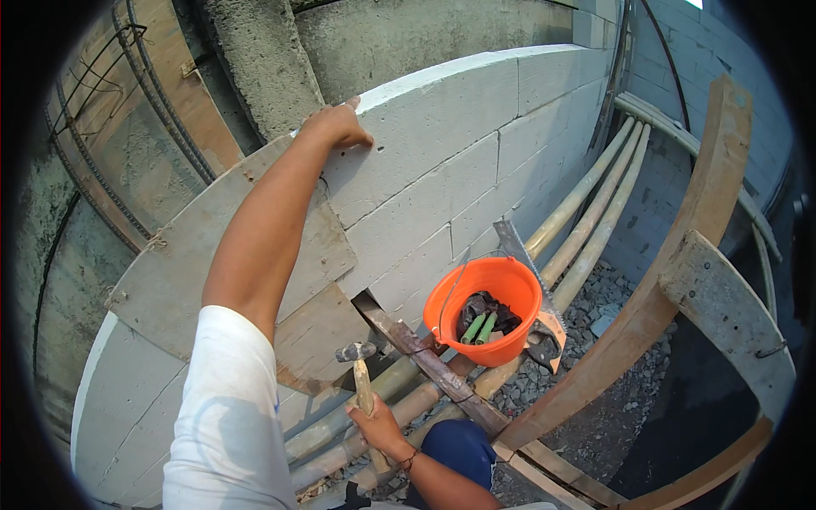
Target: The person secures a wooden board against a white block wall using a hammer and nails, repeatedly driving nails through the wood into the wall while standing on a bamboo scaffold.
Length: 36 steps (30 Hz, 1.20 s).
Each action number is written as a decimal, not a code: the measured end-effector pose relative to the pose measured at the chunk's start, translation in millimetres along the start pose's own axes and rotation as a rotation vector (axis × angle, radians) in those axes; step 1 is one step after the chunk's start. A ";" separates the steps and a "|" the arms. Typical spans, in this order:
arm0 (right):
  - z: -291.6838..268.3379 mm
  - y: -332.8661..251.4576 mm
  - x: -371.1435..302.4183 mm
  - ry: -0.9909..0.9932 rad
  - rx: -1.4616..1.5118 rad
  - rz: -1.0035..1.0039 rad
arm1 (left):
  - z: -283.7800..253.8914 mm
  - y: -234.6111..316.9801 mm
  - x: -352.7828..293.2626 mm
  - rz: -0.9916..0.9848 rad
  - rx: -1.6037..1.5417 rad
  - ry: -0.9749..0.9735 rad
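Note:
My left hand [337, 127] reaches up to the top edge of a pale block wall [442, 127], its fingers bent over the edge. Beside it, under my forearm, a thin plywood board [229, 229] lies against the wall's face. Lower down, my right hand [376, 427] is wrapped round the wooden handle of a hammer [364, 384]. The hammer stands roughly upright, its metal head near the lower edge of a second board piece [316, 340].
An orange bucket [510, 347] holds dark material and green-handled tools; a handsaw [544, 340] leans beside it. Bamboo poles [586, 221] run over gravel [586, 365]. A timber frame [629, 314] rises on the right. Steel rebar [161, 93] stands behind the wall.

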State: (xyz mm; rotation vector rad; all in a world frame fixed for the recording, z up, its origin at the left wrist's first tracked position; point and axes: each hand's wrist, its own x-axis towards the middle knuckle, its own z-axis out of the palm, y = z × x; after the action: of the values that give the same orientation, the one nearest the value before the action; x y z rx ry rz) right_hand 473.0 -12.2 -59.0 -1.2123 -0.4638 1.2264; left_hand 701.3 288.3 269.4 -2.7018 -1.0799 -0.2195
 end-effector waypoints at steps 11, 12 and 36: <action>-8.7 19.3 -2.9 -0.078 -0.031 0.065 | 8.8 52.7 -33.1 0.034 0.027 0.197; -7.7 22.2 -3.5 -0.078 -0.034 0.057 | 20.4 53.2 -29.6 0.020 0.036 0.200; 2.0 24.6 1.0 -0.089 0.010 0.120 | 24.9 56.0 -35.0 -0.004 0.201 0.357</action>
State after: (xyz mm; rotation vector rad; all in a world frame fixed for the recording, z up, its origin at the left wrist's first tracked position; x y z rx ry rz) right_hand 460.5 -13.6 -80.2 -1.1942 -0.4554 1.3878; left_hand 716.3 232.1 229.3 -2.3652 -0.9443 -0.5395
